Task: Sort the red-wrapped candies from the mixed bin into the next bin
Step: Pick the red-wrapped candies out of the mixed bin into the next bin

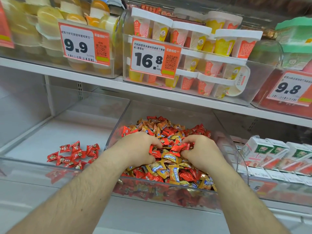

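Observation:
A clear mixed bin point(224, 132) on the lower shelf holds a heap of red-wrapped candies point(185, 176) and orange-gold wrapped candies point(173, 174). Both my hands are down in the heap. My left hand point(136, 149) curls its fingers around red candies near the heap's middle. My right hand point(200, 152) pinches a red candy just to the right of it. Left of the mixed bin, a second clear bin point(30, 168) holds several red candies point(76, 155) lying loose on its floor.
The upper shelf carries clear tubs of pudding cups and jelly cups behind price tags 9.9 point(77, 46), 16.8 point(148, 59) and 9.8 point(288, 89). White-and-green cartons point(273, 152) fill the bin at the right.

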`<state>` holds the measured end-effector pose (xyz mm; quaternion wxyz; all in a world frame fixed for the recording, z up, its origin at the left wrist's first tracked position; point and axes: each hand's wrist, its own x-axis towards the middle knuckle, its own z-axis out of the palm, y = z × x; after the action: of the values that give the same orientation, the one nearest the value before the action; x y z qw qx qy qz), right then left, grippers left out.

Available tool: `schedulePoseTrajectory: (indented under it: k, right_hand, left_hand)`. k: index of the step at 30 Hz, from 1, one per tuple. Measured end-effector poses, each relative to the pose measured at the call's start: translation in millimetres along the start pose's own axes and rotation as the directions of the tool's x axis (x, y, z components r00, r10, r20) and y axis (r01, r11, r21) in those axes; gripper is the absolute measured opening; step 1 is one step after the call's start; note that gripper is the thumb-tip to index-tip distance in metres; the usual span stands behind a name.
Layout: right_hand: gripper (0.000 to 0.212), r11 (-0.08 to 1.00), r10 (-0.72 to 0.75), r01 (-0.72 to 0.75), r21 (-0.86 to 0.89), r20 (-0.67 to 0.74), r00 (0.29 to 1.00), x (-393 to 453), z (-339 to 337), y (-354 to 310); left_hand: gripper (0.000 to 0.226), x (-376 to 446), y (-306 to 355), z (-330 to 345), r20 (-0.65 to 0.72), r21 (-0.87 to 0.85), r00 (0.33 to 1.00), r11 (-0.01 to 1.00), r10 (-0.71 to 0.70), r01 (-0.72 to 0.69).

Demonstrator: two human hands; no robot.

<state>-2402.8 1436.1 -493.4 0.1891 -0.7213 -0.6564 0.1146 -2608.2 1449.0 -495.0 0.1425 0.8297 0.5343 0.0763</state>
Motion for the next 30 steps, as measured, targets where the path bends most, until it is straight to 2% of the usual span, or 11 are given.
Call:
schedulePoseTrajectory:
  k: [5,9,11,14,16,18,19,21,25,28,30]
  right_hand:
    - [0.021,0.964,0.099,-0.064,0.259,-0.122,0.988,-10,-10,8]
    - [0.008,0.812,0.177,-0.095,0.576,-0.088,0.98,-22,-21,10]
    - [0.006,0.653,0.213,-0.152,0.742,0.013,0.977,-28,-26,6]
    - [0.011,0.291,0.197,-0.271,0.918,0.219,0.956,-34,-33,-1]
    - [0.011,0.116,0.1,-0.358,0.926,0.348,0.932,-40,-36,-11]
    - [0.013,0.003,-0.015,-0.429,0.903,0.429,0.903,-46,-37,-25]
    - [0.015,-0.033,-0.062,-0.456,0.89,0.453,0.889,-49,-37,-34]
    - [0.017,-0.057,-0.139,-0.505,0.861,0.494,0.858,-53,-35,-56]
    - [0.013,0.031,-0.253,-0.585,0.81,0.573,0.78,-51,-25,-109]
    - [0.009,0.148,-0.277,-0.6,0.786,0.615,0.738,-41,-13,-150]
    - [0.011,0.227,-0.262,-0.599,0.768,0.64,0.722,-31,-1,-176]
  left_hand:
    - [0.03,1,4,5,-0.116,0.058,0.993,0.998,0.031,-0.024]
    - [0.025,0,3,10,-0.212,-0.038,0.977,0.999,0.006,-0.014]
    - [0.022,-2,2,11,-0.247,-0.101,0.969,0.995,-0.025,0.0]
    - [0.015,-8,4,7,-0.318,-0.315,0.946,0.948,-0.066,-0.04]
    - [0.011,-16,7,-3,-0.328,-0.614,0.931,0.785,-0.158,-0.083]
    - [0.012,-29,6,-19,-0.252,-0.908,0.934,0.397,-0.255,-0.136]
    - [0.013,-36,3,-27,-0.201,-0.97,0.939,0.193,-0.281,-0.15]
    - [0.013,-50,-8,-42,-0.117,-0.987,0.942,-0.066,-0.315,-0.145]
    - [0.016,-71,-47,-60,0.027,-0.959,0.917,-0.268,-0.398,-0.088]
    - [0.016,-82,-81,-68,0.058,-0.953,0.856,-0.285,-0.514,-0.106]
    - [0.014,-88,-101,-69,0.041,-0.982,0.802,-0.173,-0.596,-0.079]
